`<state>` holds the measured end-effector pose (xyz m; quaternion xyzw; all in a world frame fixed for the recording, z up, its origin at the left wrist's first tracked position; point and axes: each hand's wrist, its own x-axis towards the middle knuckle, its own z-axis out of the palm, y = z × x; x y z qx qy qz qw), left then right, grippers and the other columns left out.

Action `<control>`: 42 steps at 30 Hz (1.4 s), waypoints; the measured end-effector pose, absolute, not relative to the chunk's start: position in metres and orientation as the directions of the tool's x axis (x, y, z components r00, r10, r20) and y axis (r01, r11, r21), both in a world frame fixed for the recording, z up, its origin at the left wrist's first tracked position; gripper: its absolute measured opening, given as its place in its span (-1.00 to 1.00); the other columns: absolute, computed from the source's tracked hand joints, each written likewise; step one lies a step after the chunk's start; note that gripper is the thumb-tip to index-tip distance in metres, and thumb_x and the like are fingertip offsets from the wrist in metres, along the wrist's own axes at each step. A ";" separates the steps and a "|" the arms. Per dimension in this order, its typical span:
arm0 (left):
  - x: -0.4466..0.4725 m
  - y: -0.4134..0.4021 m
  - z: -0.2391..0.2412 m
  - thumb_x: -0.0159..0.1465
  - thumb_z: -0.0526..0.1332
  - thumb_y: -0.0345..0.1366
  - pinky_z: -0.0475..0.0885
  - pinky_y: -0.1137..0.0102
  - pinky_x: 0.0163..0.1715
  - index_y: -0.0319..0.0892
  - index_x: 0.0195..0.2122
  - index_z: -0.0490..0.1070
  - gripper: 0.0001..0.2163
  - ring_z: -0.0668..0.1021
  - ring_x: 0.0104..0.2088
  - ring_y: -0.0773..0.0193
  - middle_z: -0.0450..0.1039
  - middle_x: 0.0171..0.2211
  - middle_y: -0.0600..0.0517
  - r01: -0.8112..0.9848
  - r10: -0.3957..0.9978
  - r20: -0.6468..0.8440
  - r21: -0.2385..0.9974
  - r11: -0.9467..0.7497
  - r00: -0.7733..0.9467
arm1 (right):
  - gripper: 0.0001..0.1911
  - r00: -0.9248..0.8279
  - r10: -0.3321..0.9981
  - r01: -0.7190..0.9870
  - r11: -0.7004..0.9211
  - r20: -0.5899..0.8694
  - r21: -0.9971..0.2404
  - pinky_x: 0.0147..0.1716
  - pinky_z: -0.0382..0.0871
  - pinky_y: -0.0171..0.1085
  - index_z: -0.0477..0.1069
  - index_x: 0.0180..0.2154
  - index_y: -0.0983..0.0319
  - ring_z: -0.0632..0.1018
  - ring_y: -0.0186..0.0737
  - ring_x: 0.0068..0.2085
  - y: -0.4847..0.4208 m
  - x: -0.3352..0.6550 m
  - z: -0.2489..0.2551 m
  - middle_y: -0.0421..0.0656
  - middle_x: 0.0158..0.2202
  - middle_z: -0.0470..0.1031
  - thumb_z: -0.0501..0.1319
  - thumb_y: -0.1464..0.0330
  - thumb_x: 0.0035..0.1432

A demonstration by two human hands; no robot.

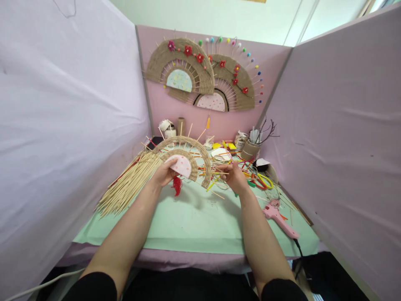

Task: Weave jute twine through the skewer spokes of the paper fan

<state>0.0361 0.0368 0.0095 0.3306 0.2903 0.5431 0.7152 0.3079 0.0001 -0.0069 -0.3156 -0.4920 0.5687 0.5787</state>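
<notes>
My left hand (164, 172) grips a small half-round fan (205, 161) at its pale pink dotted centre, thumb on the front. Bands of brown twine run round the fan, and thin wooden sticks poke out past the outer band. Below the left hand hangs a red tassel (177, 186). My right hand (234, 177) is at the fan's right side, its bent fingers around the tip of one stick. Whether those fingers pinch the stick or a strand of twine cannot be made out.
Left lies a thick bundle of thin sticks (127, 184). A pink glue gun (280, 219) rests at the right, its cord over the edge. Coloured strands (261, 182), jars and a twine spool (181, 126) stand behind. Two larger decorated fans (247, 69) hang on the back panel.
</notes>
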 end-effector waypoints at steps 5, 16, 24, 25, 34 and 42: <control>0.037 0.038 0.008 0.13 0.23 -0.44 0.49 0.43 -0.45 -0.29 -0.34 0.47 -0.92 0.56 -0.48 0.29 0.54 -0.45 -0.03 -0.574 0.979 -0.033 0.805 0.146 0.202 | -0.33 0.020 0.969 -0.178 0.247 0.248 -0.953 -0.59 0.07 -0.32 0.54 -0.41 0.27 0.25 -0.36 -0.58 0.003 0.309 -0.011 -0.16 -0.58 0.36 0.01 -0.18 0.04; 0.042 0.038 0.010 0.11 0.25 -0.44 0.51 0.44 -0.32 -0.30 -0.31 0.47 -0.89 0.58 -0.38 0.30 0.56 -0.37 -0.04 -0.638 0.995 0.075 0.770 -0.016 0.065 | -0.63 0.322 0.792 0.259 0.454 0.519 -0.853 -0.35 0.28 -0.26 0.54 -0.34 0.23 0.42 -0.22 -0.37 -0.003 0.307 -0.005 -0.18 -0.47 0.46 0.12 0.10 0.14; 0.039 0.039 0.011 0.16 0.22 -0.42 0.52 0.41 -0.30 -0.27 -0.27 0.45 -0.88 0.59 -0.39 0.29 0.56 -0.39 -0.02 -0.680 0.996 -0.013 0.729 0.070 0.089 | -0.54 0.216 0.880 -0.120 0.455 0.424 -0.882 -0.44 0.27 -0.29 0.56 -0.34 0.20 0.44 -0.26 -0.42 0.001 0.308 -0.009 -0.13 -0.42 0.53 0.11 -0.02 0.10; 0.039 0.040 0.011 0.17 0.21 -0.42 0.52 0.40 -0.29 -0.26 -0.26 0.45 -0.88 0.59 -0.39 0.29 0.56 -0.39 -0.01 -0.683 0.996 -0.022 0.726 0.078 0.091 | -0.52 0.188 0.892 -0.180 0.442 0.410 -0.879 -0.46 0.26 -0.30 0.56 -0.36 0.20 0.44 -0.26 -0.42 0.002 0.308 -0.009 -0.12 -0.44 0.52 0.11 -0.05 0.08; 0.047 0.037 0.011 0.22 0.17 -0.40 0.52 0.48 -0.32 -0.25 -0.21 0.44 -0.87 0.59 -0.37 0.33 0.56 -0.36 0.00 -0.740 0.993 -0.034 0.663 0.108 0.115 | -0.20 -0.038 0.951 -0.330 0.278 0.307 -0.902 -0.22 0.36 -0.16 0.58 -0.35 0.18 0.50 -0.11 -0.27 -0.004 0.293 -0.003 -0.04 -0.37 0.55 -0.10 -0.30 -0.05; 0.048 0.039 0.007 0.21 0.19 -0.39 0.51 0.45 -0.26 -0.23 -0.18 0.43 -0.84 0.60 -0.35 0.33 0.57 -0.36 0.00 -0.731 0.994 -0.030 0.675 0.099 0.107 | -0.19 -0.117 0.959 -0.315 0.212 0.259 -0.925 -0.43 0.32 -0.23 0.58 -0.34 0.19 0.45 -0.18 -0.39 -0.007 0.291 -0.002 -0.03 -0.37 0.53 -0.10 -0.30 -0.06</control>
